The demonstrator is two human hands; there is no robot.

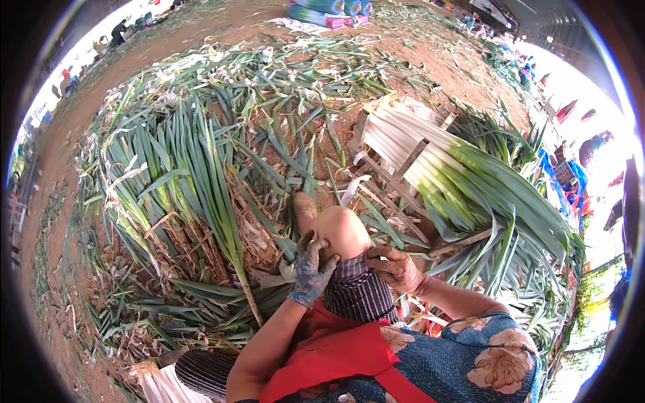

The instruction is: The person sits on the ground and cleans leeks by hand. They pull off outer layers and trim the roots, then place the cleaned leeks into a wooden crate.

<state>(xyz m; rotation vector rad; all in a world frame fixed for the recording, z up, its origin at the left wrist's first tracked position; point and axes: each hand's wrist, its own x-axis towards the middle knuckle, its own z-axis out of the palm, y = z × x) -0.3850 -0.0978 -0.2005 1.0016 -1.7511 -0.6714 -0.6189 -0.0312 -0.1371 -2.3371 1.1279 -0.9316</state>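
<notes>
My left hand (311, 269), in a soiled blue work glove, rests at the side of my bare knee (343, 232). My right hand (395, 268), bare and dirty, pinches the rolled hem of my striped trouser leg (360, 292) just below the knee. Left of my left hand lies a pile of untrimmed leeks (176, 166) with soil on the roots. One leek (248, 292) leans across the pile's near side. Ahead on the right, cleaned leeks (423, 156) with white stems lie in a wooden rack (385, 176).
Cut leaves and peelings (242, 75) litter the dirt floor (211, 25). Wrapped bundles (322, 12) lie at the far side. White leek stems (169, 385) show at bottom left. More leek leaves (524, 272) hang to my right. A person (118, 33) is far off at upper left.
</notes>
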